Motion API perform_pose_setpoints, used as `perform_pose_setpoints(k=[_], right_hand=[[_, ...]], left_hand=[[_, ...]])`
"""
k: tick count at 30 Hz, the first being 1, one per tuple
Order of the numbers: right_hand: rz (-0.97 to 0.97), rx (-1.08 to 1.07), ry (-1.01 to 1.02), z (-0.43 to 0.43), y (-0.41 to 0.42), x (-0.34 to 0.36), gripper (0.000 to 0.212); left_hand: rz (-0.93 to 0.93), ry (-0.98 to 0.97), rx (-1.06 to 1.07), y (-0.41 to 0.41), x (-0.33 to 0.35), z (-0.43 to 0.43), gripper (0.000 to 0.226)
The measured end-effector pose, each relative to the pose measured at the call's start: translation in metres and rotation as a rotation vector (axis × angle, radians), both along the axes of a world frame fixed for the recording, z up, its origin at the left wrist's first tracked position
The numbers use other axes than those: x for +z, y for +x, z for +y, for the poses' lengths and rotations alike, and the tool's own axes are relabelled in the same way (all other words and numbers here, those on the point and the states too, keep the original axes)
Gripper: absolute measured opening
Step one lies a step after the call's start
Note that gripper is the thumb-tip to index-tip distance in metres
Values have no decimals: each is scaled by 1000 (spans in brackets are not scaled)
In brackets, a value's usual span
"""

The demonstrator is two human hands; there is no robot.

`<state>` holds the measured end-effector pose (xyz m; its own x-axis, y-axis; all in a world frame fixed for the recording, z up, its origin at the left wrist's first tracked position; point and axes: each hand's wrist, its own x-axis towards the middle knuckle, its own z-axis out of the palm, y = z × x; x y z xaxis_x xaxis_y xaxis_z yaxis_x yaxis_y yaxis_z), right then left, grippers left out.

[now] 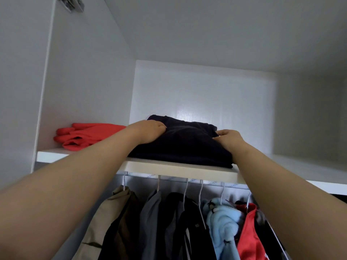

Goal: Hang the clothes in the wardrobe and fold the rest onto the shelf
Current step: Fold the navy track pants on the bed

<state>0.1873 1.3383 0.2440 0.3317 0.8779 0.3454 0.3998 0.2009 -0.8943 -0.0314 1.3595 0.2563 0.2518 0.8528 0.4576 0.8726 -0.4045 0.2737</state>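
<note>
one white wardrobe (84, 81) fills my feed, with its shelf (178, 170) running across the middle. below the shelf i see a row of hanging clothes (150, 218) on pale hangers, tan at the left, then grey, black and pale blue, red at the right. the black folded garment (180, 147) lies on the shelf, centred and right at the front edge. a red garment (84, 135) lies near it on the left, further back. the left hand (148, 131) sits on the black garment's upper left, fingers together and curled down into the cloth, tips buried. the right hand (230, 139) holds its right side, fingers (223, 132) together and pinching the edge of the top fold.
</note>
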Motion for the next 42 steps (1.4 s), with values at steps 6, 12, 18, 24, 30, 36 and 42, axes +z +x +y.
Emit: perform_pose_setpoints(k=[6, 12, 18, 24, 30, 36, 42], right_hand=[[-156, -210, 78, -14, -3, -8, 32], [-24, -218, 243, -45, -17, -17, 17], [123, -123, 406, -90, -38, -42, 17], [241, -56, 343, -153, -49, -96, 22], [344, -3, 132, -226, -40, -165, 22], [382, -10, -122, -344, -25, -252, 18], [400, -44, -346, -452, -34, -320, 14]], left_hand=[[14, 139, 89, -2, -15, -1, 43], [-200, 272, 48, -8, -28, -22, 38], [-543, 474, -59, -9, -52, -66, 27], [-737, 484, -191, 4, -111, -135, 23], [-717, 137, -249, 26, -186, -197, 28], [-962, -248, -227, 58, -280, -312, 29], [-1015, -587, -124, 61, -352, -429, 27]])
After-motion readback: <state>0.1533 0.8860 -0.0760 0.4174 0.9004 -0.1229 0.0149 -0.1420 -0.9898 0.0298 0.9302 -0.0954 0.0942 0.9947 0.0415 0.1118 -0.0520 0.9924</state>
